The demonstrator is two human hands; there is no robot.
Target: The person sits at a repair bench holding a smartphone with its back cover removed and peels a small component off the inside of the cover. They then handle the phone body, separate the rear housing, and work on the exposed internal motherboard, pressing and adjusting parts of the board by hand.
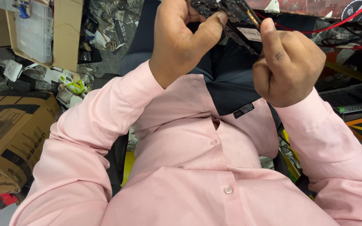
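Both hands are up at the top of the head view, over the person's lap: left hand (181, 37) curled, thumb tip pressed against the near edge of the dark circuit board (231, 19), right hand (288, 67) closed in a fist around a thin pencil-like tool (252, 16) whose tip sits on the board. Board looks light, stiff and thin, but fragile on the populated face, so I'd hold it by the bare edges only and keep off the components and the red wires (315, 29) trailing right. Tool is slim and likely slippery; a pinch close to the tip seems safest.
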